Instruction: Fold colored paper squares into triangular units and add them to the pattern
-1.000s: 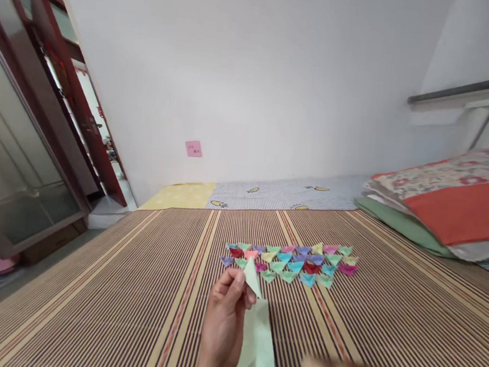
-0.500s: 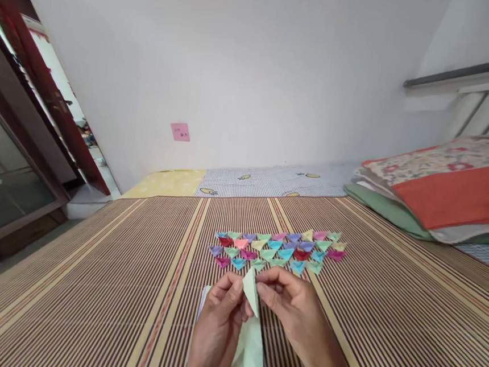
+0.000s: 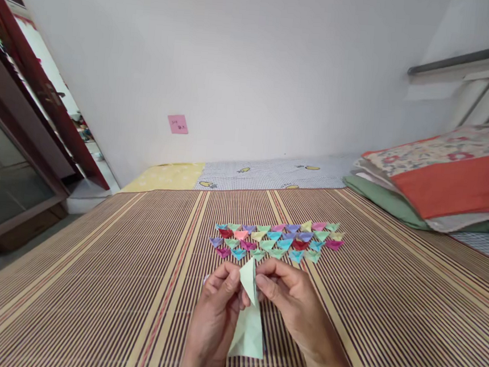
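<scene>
A pale green piece of paper folded to a triangle [image 3: 249, 279] is held upright between both hands. My left hand [image 3: 216, 312] pinches its left edge with thumb and fingers. On its right side, my right hand [image 3: 289, 301] grips it between thumb and forefinger. Below lies a flat pale green sheet [image 3: 250, 335] on the striped mat, partly covered by my left hand. Just beyond my fingers, several small folded paper pieces [image 3: 267, 245] in many colours stand in rows.
The striped mat [image 3: 126, 264] spreads over the bed. Folded bedding [image 3: 455, 173] is stacked at the right, near a radiator [image 3: 487, 102]. A pink note [image 3: 178, 124] is stuck on the wall. A red-framed door [image 3: 59, 99] is at the left.
The view has tipped slightly, so the mat and paper rows sit higher in the picture. Both hands keep hold of the folded paper, with little change in their grip.
</scene>
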Demonstrator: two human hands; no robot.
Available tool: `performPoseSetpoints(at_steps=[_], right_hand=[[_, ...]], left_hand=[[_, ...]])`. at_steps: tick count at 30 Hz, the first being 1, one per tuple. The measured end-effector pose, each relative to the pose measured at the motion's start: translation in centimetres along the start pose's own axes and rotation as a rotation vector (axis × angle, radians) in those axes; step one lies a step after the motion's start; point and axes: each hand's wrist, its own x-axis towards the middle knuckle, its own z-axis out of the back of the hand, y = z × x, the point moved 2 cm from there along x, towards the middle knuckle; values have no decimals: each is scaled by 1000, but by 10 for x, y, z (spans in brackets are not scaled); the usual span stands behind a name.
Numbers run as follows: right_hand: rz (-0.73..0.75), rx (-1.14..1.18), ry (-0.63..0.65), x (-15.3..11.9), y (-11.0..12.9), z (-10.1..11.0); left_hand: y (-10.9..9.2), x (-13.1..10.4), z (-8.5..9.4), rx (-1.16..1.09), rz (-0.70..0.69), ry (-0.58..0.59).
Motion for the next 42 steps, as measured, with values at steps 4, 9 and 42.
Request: performPoseSetpoints(at_steps=[4, 9, 42], right_hand=[[37, -72, -29, -3, 4, -2], [175, -196, -51, -5, 9, -5], [179, -205, -143, -3, 5, -6]], left_hand=[[-4, -3, 2, 130, -37, -18], [-4, -7, -3, 221, -91, -64], [-6, -17, -8, 415, -247, -221]])
